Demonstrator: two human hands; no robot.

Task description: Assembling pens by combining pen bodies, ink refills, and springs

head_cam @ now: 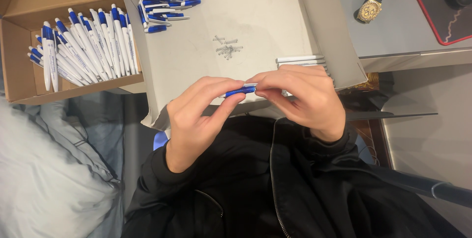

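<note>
I am looking down at my own two hands, held close together over the near edge of a shallow grey cardboard tray (255,21) that rests above my lap. My left hand (196,115) and my right hand (302,98) meet at a small blue pen part (241,90), each hand's thumb and fingertips pinched on one end of it, so it lies level between them. In the far left corner of the tray sits a small heap of blue pen pieces (164,9). Near its middle lies a scatter of tiny metal springs (227,48). Just beyond my right hand lie a few white pen barrels (300,60). Further left, a brown cardboard box (19,71) holds many finished blue and white pens (83,46). To the far right, a gold wristwatch (371,7) lies on a grey desk (408,26). I wear a black zipped jacket (275,189).
</note>
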